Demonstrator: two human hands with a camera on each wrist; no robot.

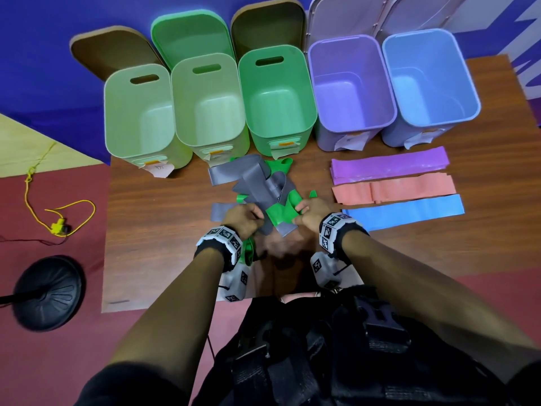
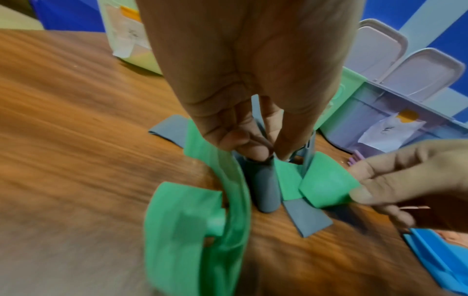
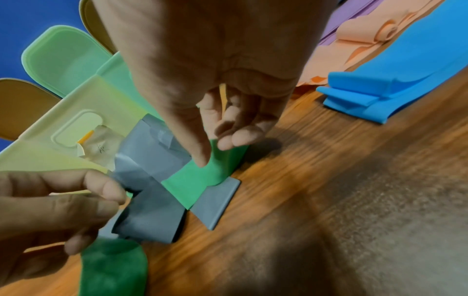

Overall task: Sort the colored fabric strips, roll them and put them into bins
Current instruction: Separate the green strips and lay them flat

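A tangle of grey strips [image 1: 248, 177] and green strips [image 1: 281, 215] lies mid-table in front of the bins. My left hand [image 1: 259, 218] pinches a grey strip [image 2: 266, 190] between thumb and fingers, and a second green strip [image 2: 177, 230] hangs down beside that hand. My right hand [image 1: 298, 213] pinches a green strip [image 3: 197, 180] that crosses over the grey one [image 3: 152, 210]. Both hands are just above the table, close together. Sorted flat stacks lie to the right: purple [image 1: 389, 168], salmon [image 1: 392, 191], blue [image 1: 409, 210].
Across the back of the wooden table [image 1: 161, 230] stand three green bins [image 1: 123, 112] [image 1: 187, 104] [image 1: 254, 95], a purple bin [image 1: 325, 83] and a blue bin [image 1: 465, 83], lids leaning behind. On the floor at left are a black round base [image 1: 48, 293] and yellow cord [image 1: 58, 227].
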